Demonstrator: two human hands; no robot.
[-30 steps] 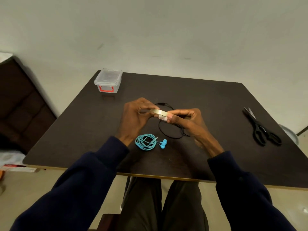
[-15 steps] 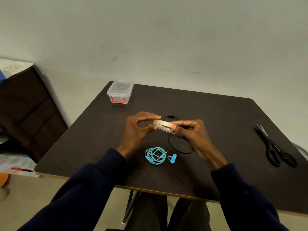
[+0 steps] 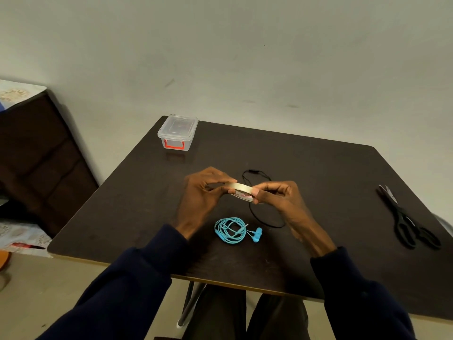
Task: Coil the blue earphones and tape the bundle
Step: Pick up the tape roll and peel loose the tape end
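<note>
Both hands are pinching the tape roll [image 3: 241, 191] above the table [image 3: 331, 173]: left hand [image 3: 203, 192] gripping its left edge, right hand [image 3: 279, 196] its right. Just below the hands, the blue earphones [image 3: 231, 230] are lying coiled, earbuds pointing right, toward the right hand's side.

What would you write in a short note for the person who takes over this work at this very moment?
Left hand: pinches the tape roll at its left side, above the table.
Right hand: pinches the right side of the roll.
Blue earphones: coiled on the table, nearer than the hands, not yet taped.
Scissors: on the table, far right, untouched.
Done: the coiling.
Left: pull a strip of tape, cut it, wrap the bundle.
</note>
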